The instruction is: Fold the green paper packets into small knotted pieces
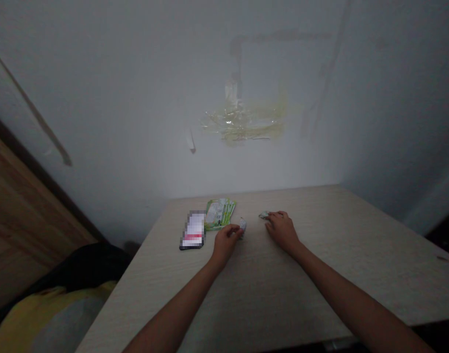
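My left hand (225,241) is closed, with thumb and fingertips pinching a small whitish piece (242,224) that looks like paper or wrapper. To its right, my right hand (282,228) lies low over the table, its fingers bent onto a small crumpled green-and-white wrapper piece (263,214). Only the left part of that piece shows; the fingers cover the rest. A gap of bare tabletop separates the two hands. Just beyond my left hand lie several flat green-and-white packets (220,214), overlapping each other.
A phone (193,230) with a lit, blurred screen lies left of the packets. The pale wooden table (320,294) meets a white wall (136,122) bearing old tape (246,122). Yellow and grey cloth (59,314) and a wooden panel (18,211) are at the left.
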A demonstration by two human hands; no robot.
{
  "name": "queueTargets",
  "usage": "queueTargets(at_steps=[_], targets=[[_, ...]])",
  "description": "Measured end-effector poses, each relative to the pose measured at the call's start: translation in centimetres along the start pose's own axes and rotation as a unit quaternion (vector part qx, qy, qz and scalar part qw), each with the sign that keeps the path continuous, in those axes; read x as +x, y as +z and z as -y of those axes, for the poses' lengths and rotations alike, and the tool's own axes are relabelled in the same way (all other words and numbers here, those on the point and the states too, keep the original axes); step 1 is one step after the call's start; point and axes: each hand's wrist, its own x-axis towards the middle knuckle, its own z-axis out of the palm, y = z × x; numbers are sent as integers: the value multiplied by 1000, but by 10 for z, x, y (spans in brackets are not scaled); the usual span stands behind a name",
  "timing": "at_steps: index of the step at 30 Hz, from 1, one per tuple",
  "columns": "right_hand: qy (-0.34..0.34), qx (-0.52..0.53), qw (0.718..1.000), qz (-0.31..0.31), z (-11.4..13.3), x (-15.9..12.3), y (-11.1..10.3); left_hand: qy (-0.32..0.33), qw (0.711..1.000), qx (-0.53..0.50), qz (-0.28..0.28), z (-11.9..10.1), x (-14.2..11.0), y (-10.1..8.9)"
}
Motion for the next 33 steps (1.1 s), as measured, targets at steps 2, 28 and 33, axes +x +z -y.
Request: queueTargets(at_steps=[2,28,33], targets=[[-10,8,1000,-6,3,0,-3,0,1000,1,-4,0,0,0],[57,69,995,-38,-10,16,27,18,1000,-2,-19,-9,-3,0],[34,118,992,-23,-6,15,23,12,1000,-4,-18,-10,-3,0]])
